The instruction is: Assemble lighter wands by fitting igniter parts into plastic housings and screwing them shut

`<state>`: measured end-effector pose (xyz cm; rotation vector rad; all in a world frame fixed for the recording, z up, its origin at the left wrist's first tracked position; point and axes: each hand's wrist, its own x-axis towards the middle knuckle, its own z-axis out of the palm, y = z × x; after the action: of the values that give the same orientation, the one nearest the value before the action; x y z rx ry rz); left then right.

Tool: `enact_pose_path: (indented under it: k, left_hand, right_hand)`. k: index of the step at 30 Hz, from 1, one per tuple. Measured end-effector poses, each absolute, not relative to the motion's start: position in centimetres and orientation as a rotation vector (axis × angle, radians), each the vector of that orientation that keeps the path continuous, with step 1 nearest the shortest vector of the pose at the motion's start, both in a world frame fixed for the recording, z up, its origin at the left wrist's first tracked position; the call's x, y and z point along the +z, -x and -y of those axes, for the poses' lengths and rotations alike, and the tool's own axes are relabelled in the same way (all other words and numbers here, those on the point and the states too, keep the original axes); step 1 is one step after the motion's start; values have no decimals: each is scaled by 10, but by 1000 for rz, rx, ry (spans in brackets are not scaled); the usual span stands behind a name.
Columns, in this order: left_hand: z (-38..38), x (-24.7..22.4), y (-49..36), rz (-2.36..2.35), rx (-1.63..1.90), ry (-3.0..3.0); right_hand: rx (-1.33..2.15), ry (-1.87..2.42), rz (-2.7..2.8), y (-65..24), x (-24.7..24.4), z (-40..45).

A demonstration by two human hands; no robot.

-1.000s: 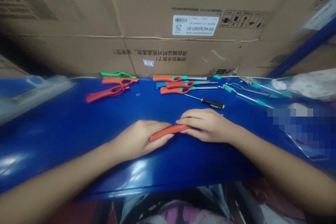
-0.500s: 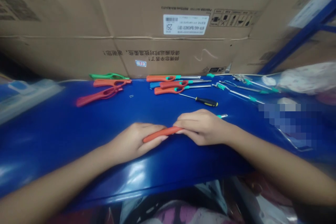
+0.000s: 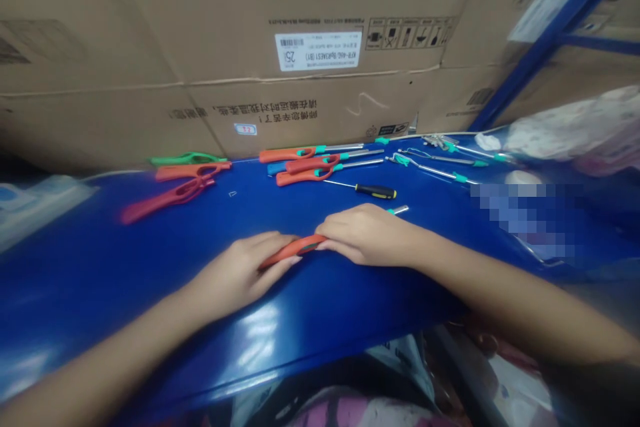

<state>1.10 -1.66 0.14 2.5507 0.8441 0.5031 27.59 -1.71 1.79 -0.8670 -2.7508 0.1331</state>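
Both hands grip one orange long-nosed gas lighter (image 3: 293, 251) above the near middle of the table. My left hand (image 3: 253, 263) has its fingers closed around the handle end. My right hand (image 3: 367, 233) pinches the trigger end, and its fingers hide part of the lighter. Past the right hand a metal tube tip with a bit of teal (image 3: 400, 210) shows; whether it belongs to the held lighter cannot be told. Just beyond lies a black and yellow screwdriver (image 3: 377, 191), its shaft pointing left.
Several assembled lighters (image 3: 305, 177) lie behind the screwdriver. Handles without tubes, one green (image 3: 187, 158) and one red (image 3: 167, 201), rest to the left. Loose metal tubes with teal parts (image 3: 435, 170) are at right. A large cardboard box (image 3: 225, 47) stands along the back; a blue post (image 3: 550, 47) rises at right.
The view has shifted, so the table things appear moved left. The lighter has rolled a little in my hands, and a dark slot in its side now shows.
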Motion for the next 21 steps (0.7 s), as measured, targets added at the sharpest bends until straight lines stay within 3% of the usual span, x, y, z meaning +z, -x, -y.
enact_pose_path:
  k: [8, 11, 15, 21]
  left_hand:
    - [7, 3, -2, -983, 493, -2574]
    - [7, 4, -1, -1028, 416, -2606]
    - [9, 3, -3, -1080, 320, -2586]
    - [8, -1, -5, -1100, 422, -2488]
  right_hand:
    - [-89, 1480, 2432, -304, 20, -13]
    - [26, 1794, 2390, -313, 16, -18]
    - [83, 1908, 2400, -316, 13, -18]
    - [126, 2177, 2357, -315, 22, -16]
